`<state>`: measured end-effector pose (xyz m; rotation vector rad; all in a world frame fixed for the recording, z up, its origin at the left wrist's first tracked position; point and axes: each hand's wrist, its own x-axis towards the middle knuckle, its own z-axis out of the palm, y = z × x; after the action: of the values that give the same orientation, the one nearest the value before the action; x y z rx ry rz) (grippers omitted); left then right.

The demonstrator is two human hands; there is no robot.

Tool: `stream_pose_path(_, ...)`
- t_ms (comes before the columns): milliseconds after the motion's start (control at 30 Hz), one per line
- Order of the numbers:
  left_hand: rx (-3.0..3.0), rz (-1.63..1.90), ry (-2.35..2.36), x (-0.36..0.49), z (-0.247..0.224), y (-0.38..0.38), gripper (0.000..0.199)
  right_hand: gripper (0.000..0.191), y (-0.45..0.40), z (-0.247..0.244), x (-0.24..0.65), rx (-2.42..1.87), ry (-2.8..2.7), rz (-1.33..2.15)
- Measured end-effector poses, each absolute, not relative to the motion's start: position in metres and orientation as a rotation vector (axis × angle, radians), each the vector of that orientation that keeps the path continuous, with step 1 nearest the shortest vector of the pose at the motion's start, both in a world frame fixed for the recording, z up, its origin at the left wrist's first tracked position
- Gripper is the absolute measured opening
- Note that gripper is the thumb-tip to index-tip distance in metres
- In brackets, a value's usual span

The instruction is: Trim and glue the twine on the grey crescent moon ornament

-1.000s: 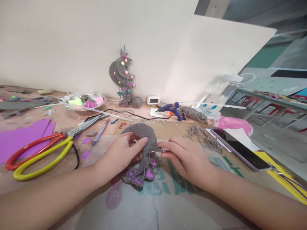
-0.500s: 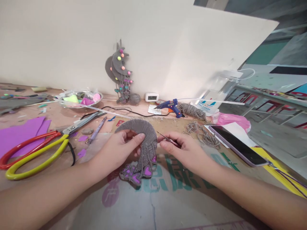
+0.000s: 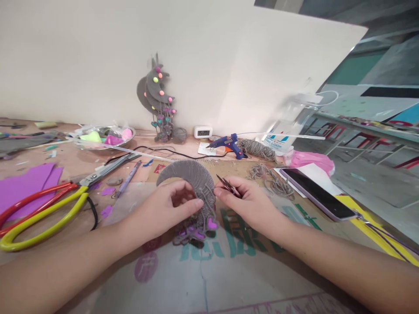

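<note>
A grey yarn-wrapped crescent (image 3: 188, 171) stands tilted above the board in the middle, with yarn strands and purple hearts (image 3: 212, 223) hanging at its lower end. My left hand (image 3: 176, 203) grips it from the left, thumb across the front, the other fingers partly hidden behind. Just right of the crescent, my right hand (image 3: 244, 194) is closed around a small dark metal tool (image 3: 229, 185) that looks like tweezers or small scissors, its tip pointing up and left.
Large red-yellow scissors (image 3: 81, 192) and purple sheets (image 3: 29, 185) lie left. Behind are a foil dish (image 3: 126, 141), a finished moon ornament (image 3: 157, 93), a clock (image 3: 203, 132), a blue glue gun (image 3: 229, 143) and yarn (image 3: 257, 149). A phone (image 3: 317, 192) lies right.
My left thumb and fingers have shifted lower on the crescent, which has turned slightly. The tool in my right hand now shows its tip wider and pointing more upward. The view has shifted slightly.
</note>
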<state>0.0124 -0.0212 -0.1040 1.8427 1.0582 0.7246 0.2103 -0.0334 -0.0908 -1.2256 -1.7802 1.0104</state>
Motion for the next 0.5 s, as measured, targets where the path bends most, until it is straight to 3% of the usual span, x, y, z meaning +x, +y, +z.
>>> stream_pose_path(500,1.899,0.659,0.96,0.0139,-0.1054,-0.0206,0.015,0.021,-0.0332,-0.092,0.2093,-1.195,-1.721,1.094)
